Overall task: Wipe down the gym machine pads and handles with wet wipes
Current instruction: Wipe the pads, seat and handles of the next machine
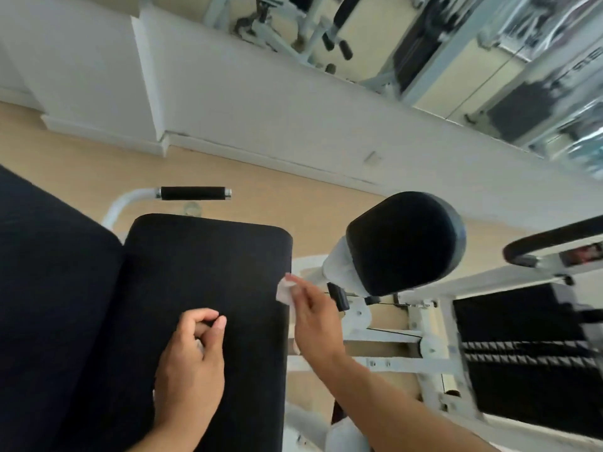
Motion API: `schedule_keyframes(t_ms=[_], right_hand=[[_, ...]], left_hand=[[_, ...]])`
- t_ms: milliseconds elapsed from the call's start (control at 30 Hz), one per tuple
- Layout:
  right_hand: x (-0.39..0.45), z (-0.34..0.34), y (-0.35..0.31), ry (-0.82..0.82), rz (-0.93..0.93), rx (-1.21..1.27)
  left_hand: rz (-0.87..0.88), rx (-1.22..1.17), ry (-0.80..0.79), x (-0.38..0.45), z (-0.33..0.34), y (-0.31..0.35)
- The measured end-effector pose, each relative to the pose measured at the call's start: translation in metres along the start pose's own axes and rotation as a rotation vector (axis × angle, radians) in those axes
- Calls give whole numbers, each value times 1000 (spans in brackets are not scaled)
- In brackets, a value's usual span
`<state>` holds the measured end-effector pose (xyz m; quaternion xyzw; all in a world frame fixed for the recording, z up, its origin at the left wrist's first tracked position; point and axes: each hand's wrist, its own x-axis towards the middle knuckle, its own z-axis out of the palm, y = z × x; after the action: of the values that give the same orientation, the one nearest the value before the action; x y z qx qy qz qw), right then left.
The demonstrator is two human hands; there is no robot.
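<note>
- The right hand (315,316) reaches forward over the right edge of the black seat pad (202,288), fingers curled round a crumpled white wet wipe (284,291) and pressing it against the pad's edge.
- The left hand (192,360) rests on the same pad nearer the person, fingers loosely curled toward the thumb; whether anything small sits between them I cannot tell.
- The wipe lies at the right fingertips, on the far right side of the pad (just beside the white frame (421,324)).
- A black roller pad (404,243) stands right of the wipe, apart from it.
- A black handle grip (193,193) lies beyond the pad's far edge.
- A weight stack (522,350) sits at right.
</note>
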<state>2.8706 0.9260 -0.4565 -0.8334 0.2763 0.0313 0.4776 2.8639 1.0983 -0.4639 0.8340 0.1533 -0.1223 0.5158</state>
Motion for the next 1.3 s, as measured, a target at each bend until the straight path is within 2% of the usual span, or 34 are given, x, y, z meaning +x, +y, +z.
schedule_keyframes(t_ms=[33, 100, 133, 200, 233, 267, 300, 333, 367, 433, 533, 667, 867, 1033, 1200, 1300], right_hand=[[13, -24, -12, 100, -14, 40], [40, -81, -34, 260, -199, -32], [55, -110, -42, 333, -334, -171], [94, -168, -43, 422, -578, -680], [117, -196, -38, 369, -592, -982], [136, -220, -32, 262, -528, -1218], [153, -241, -24, 123, -416, -1351], [164, -259, -17, -13, -322, -1382], [169, -273, -9, -112, -281, -1334], [172, -289, 8, -138, -281, -1145], [167, -284, 31, -9, -218, -880], [152, -267, 46, 169, -167, -791], [126, -279, 45, 118, -45, -864], [110, -296, 44, 130, -155, -949], [120, -299, 46, 76, -214, -833], [133, -295, 46, 8, -95, -517]], left_hand=[[35, 11, -21, 1, 12, 11], [100, 34, -49, 3, 36, 29], [123, 39, -64, 3, 49, 37], [140, 37, -118, 3, 76, 50], [131, 25, -151, 2, 90, 56], [114, 13, -186, 0, 104, 61], [95, 5, -221, -4, 119, 65], [75, 6, -253, -8, 134, 69], [57, 9, -283, -14, 150, 73], [29, 4, -344, -27, 180, 82], [11, -8, -378, -45, 220, 102], [-27, -50, -393, -56, 256, 134], [-53, -198, -224, -51, 273, 165], [35, -106, 24, -42, 263, 176], [174, -31, 90, -33, 253, 189], [210, -3, 113, -29, 259, 203]])
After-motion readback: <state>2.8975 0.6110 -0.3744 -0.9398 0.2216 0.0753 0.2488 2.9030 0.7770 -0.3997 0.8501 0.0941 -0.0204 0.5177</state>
